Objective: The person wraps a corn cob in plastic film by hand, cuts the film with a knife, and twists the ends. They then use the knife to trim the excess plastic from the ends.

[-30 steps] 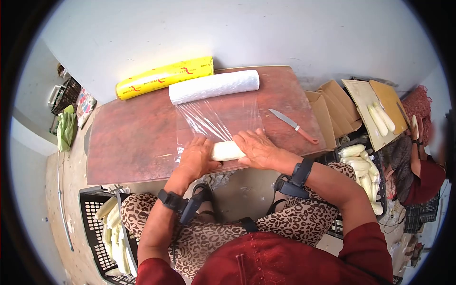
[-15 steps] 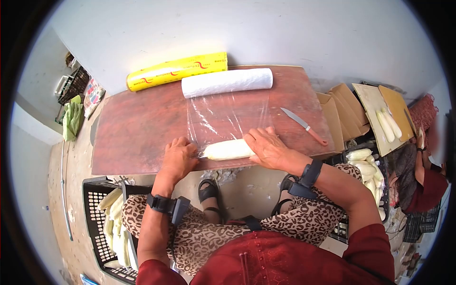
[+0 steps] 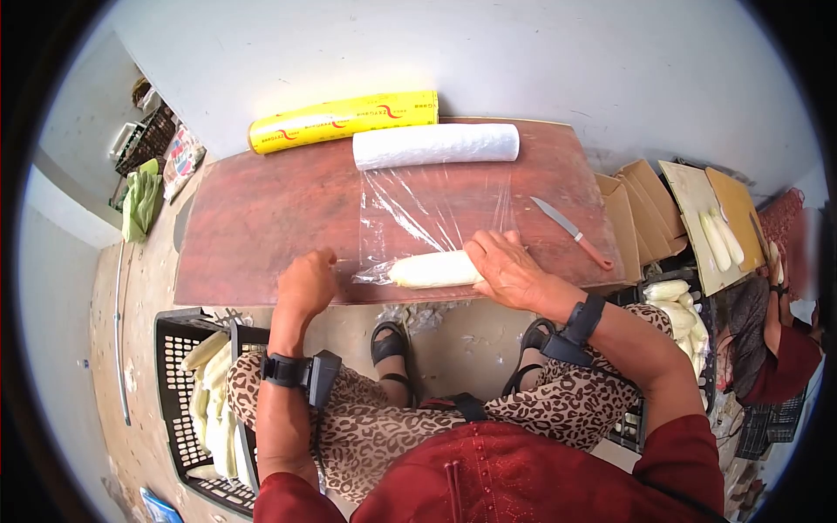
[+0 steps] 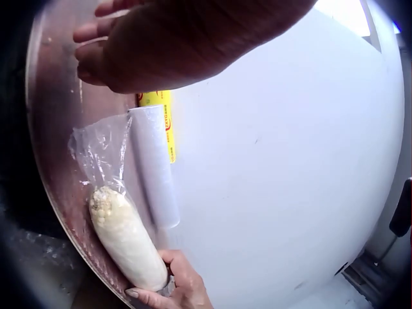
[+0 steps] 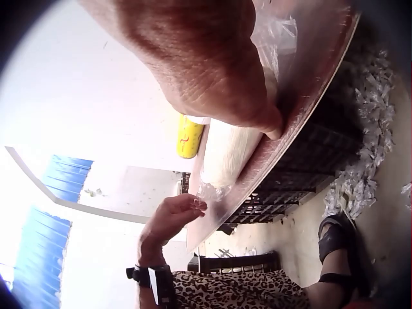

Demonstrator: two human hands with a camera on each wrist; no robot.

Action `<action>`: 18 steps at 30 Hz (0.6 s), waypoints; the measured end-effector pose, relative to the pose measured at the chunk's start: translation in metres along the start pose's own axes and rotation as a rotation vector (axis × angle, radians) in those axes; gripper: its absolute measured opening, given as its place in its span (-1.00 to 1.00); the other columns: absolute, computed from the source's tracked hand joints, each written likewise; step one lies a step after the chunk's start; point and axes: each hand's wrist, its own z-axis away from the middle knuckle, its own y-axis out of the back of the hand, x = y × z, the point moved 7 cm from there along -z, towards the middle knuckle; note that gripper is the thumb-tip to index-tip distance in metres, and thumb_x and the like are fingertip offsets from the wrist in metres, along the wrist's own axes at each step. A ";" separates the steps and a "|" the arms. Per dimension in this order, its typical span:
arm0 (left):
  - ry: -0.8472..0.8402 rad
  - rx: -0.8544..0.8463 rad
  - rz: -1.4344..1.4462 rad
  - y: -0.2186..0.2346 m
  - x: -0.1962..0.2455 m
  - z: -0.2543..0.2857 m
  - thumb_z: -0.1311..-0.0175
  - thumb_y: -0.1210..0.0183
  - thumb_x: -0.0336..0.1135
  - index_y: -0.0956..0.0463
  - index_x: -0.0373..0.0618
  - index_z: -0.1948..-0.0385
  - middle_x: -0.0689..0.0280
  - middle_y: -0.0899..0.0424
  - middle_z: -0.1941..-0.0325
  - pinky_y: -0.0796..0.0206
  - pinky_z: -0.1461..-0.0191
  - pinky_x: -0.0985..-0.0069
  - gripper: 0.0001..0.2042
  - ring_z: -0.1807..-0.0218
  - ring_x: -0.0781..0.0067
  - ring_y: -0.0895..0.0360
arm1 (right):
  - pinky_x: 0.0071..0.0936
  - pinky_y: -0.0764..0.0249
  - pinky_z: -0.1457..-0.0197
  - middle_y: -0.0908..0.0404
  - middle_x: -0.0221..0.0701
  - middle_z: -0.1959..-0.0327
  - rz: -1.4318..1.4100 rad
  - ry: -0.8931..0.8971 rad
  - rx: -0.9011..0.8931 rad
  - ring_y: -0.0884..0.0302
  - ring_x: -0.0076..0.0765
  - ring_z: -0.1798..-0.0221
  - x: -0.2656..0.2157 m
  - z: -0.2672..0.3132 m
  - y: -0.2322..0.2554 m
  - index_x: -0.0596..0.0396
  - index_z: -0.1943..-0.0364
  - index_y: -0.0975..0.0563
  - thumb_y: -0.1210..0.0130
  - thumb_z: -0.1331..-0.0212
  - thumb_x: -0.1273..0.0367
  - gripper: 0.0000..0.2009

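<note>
A pale ear of corn (image 3: 432,269) lies near the table's front edge, wrapped in clear cling film (image 3: 405,205) that runs back to a white roll (image 3: 436,146). Kernels show at the corn's tip (image 4: 104,205) in the left wrist view, where loose film flares out beyond it. My right hand (image 3: 516,275) grips the opposite end, thumb on the near side and fingers over the far side. Off to the left, my left hand (image 3: 305,283) is apart from the corn, its fingers loosely bent and nothing clearly visible in them.
A yellow printed film box (image 3: 344,120) stands behind the roll. To the right lies a knife (image 3: 575,234) with a pinkish handle. Crates of corn (image 3: 187,418) flank my knees. Cardboard (image 3: 649,205) leans beyond the table, with another person (image 3: 776,349) at far right.
My left hand let go of the film at the corn's tip and moved left. The film end there has spread out. My right hand stays on the corn. The head view has shifted slightly.
</note>
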 end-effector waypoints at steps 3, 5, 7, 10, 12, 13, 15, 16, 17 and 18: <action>-0.046 0.067 0.229 -0.016 -0.004 -0.009 -0.27 -0.08 -0.32 -0.62 -0.16 0.22 0.05 -0.70 0.36 -0.46 0.16 0.25 -0.81 0.28 0.01 -0.65 | -0.19 -0.17 -0.02 -0.34 -0.29 0.13 0.010 0.029 0.040 -0.35 -0.17 -0.01 -0.005 0.002 0.005 0.12 0.10 -0.37 -0.39 0.12 0.39 -0.51; -0.038 -0.009 0.340 -0.026 -0.002 -0.010 -0.25 -0.10 -0.32 -0.61 -0.20 0.23 0.06 -0.69 0.40 -0.45 0.19 0.31 -0.81 0.32 0.09 -0.66 | -0.20 -0.17 -0.02 -0.34 -0.29 0.13 0.004 0.045 0.051 -0.35 -0.18 -0.01 -0.006 0.003 0.006 0.11 0.10 -0.37 -0.40 0.11 0.39 -0.51; 0.024 -0.160 0.426 -0.033 0.008 -0.006 -0.21 -0.14 -0.31 -0.60 -0.22 0.24 0.09 -0.68 0.43 -0.44 0.21 0.36 -0.80 0.35 0.21 -0.65 | -0.21 -0.17 -0.02 -0.34 -0.30 0.14 0.016 0.059 0.064 -0.35 -0.19 0.00 -0.006 0.005 0.006 0.10 0.10 -0.37 -0.40 0.11 0.38 -0.51; -0.062 -0.122 0.402 -0.028 0.013 -0.003 -0.13 -0.22 -0.32 -0.60 -0.25 0.28 0.15 -0.66 0.46 -0.43 0.24 0.41 -0.80 0.38 0.34 -0.60 | -0.22 -0.17 -0.02 -0.34 -0.31 0.14 0.062 0.074 0.077 -0.35 -0.20 0.01 -0.006 0.007 0.005 0.09 0.09 -0.37 -0.41 0.10 0.36 -0.51; -0.057 -0.197 0.445 -0.033 0.012 -0.002 -0.09 -0.23 -0.35 -0.60 -0.26 0.33 0.16 -0.67 0.46 -0.43 0.25 0.41 -0.82 0.38 0.37 -0.60 | -0.23 -0.18 -0.02 -0.34 -0.32 0.14 0.087 0.082 0.071 -0.35 -0.21 0.02 -0.007 0.009 0.004 0.09 0.08 -0.37 -0.41 0.10 0.35 -0.50; -0.053 -0.233 0.465 -0.035 0.011 -0.002 -0.06 -0.23 -0.36 -0.60 -0.26 0.35 0.17 -0.67 0.46 -0.42 0.25 0.41 -0.83 0.37 0.38 -0.60 | -0.23 -0.18 -0.02 -0.34 -0.32 0.13 0.089 0.092 0.081 -0.36 -0.21 0.02 -0.007 0.010 0.005 0.09 0.08 -0.37 -0.41 0.10 0.34 -0.50; -0.043 -0.253 0.466 -0.036 0.006 -0.003 -0.02 -0.22 -0.39 -0.63 -0.25 0.39 0.09 -0.68 0.43 -0.45 0.19 0.34 -0.85 0.32 0.22 -0.64 | -0.24 -0.18 -0.02 -0.34 -0.32 0.13 0.096 0.110 0.101 -0.36 -0.21 0.03 -0.008 0.012 0.006 0.09 0.08 -0.37 -0.41 0.10 0.33 -0.49; -0.040 -0.266 0.466 -0.037 0.005 -0.004 0.00 -0.22 -0.41 -0.64 -0.25 0.41 0.05 -0.69 0.41 -0.46 0.16 0.30 -0.85 0.30 0.14 -0.67 | -0.24 -0.18 -0.02 -0.34 -0.32 0.13 0.095 0.110 0.106 -0.36 -0.21 0.02 -0.008 0.012 0.006 0.08 0.08 -0.37 -0.41 0.10 0.34 -0.49; -0.039 -0.264 0.455 -0.036 0.003 -0.004 0.00 -0.21 -0.41 -0.63 -0.25 0.41 0.06 -0.69 0.41 -0.46 0.16 0.30 -0.86 0.30 0.13 -0.66 | -0.23 -0.18 -0.02 -0.34 -0.32 0.14 0.094 0.110 0.112 -0.36 -0.21 0.02 -0.009 0.013 0.006 0.08 0.08 -0.37 -0.41 0.10 0.34 -0.50; -0.038 -0.262 0.443 -0.034 0.001 -0.004 0.00 -0.20 -0.42 -0.63 -0.25 0.41 0.06 -0.69 0.41 -0.46 0.16 0.30 -0.86 0.31 0.13 -0.66 | -0.23 -0.18 -0.02 -0.34 -0.32 0.14 0.094 0.110 0.118 -0.36 -0.21 0.02 -0.009 0.013 0.007 0.08 0.09 -0.37 -0.41 0.10 0.34 -0.50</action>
